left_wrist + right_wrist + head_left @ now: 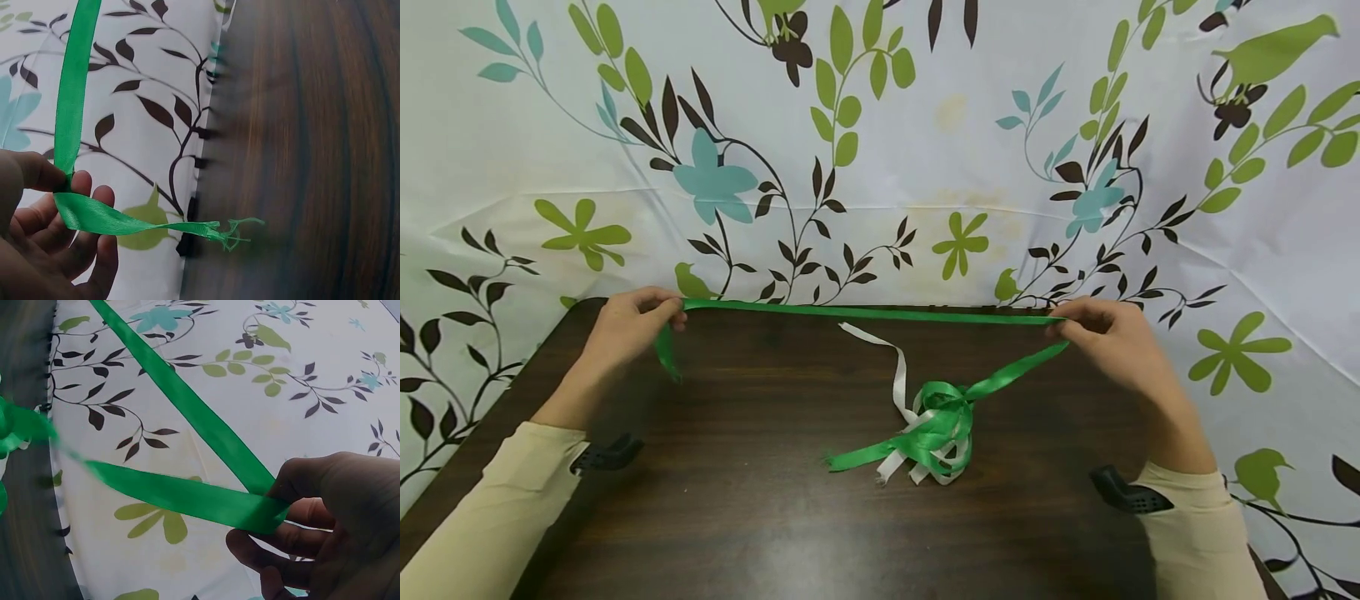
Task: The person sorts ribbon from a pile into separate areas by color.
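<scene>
A green satin ribbon (865, 312) stretches nearly straight between the two hands above the far edge of the table. My left hand (634, 327) pinches it close to one end, and a short tail with a frayed tip hangs from the fingers, clear in the left wrist view. On the right, my right hand (1108, 337) pinches the ribbon between thumb and fingers. From there it folds back toward a tangled bundle of green ribbon (936, 429) on the table. White ribbon (898, 375) is mixed into that bundle, one loose strand of it curling away toward the back.
The dark wooden table (737, 517) ends at a patterned cloth (880, 208) with leaves, flowers and birds hanging behind it. Black wrist devices (1131, 492) sit at the cuffs of both light sleeves.
</scene>
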Demonstrator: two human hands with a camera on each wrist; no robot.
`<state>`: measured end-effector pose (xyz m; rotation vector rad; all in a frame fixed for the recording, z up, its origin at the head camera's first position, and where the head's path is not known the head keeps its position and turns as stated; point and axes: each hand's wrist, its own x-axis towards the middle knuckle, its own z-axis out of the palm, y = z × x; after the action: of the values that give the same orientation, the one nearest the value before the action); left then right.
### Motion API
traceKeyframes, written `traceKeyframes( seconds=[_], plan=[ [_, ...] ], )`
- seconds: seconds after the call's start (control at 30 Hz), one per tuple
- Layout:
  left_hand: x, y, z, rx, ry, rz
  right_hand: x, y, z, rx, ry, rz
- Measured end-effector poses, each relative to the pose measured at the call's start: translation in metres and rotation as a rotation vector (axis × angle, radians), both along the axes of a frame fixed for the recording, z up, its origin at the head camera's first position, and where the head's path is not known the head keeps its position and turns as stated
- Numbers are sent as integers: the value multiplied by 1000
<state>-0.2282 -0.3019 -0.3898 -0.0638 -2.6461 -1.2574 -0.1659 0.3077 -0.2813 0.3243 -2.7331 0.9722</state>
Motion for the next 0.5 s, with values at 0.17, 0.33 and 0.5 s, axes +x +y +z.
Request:
traceKeyframes(
  seconds=[0.17, 0.33, 0.5],
  plan=[
    [-3, -10, -3, 44, -40, 14, -1, 7, 1, -33, -43, -41],
    [-5, -18, -5, 62, -73, 17, -6, 18, -2, -83, -89, -46],
    [-6, -31, -11, 87, -90, 29, -13, 29, -10, -121, -115, -51]
  ],
)
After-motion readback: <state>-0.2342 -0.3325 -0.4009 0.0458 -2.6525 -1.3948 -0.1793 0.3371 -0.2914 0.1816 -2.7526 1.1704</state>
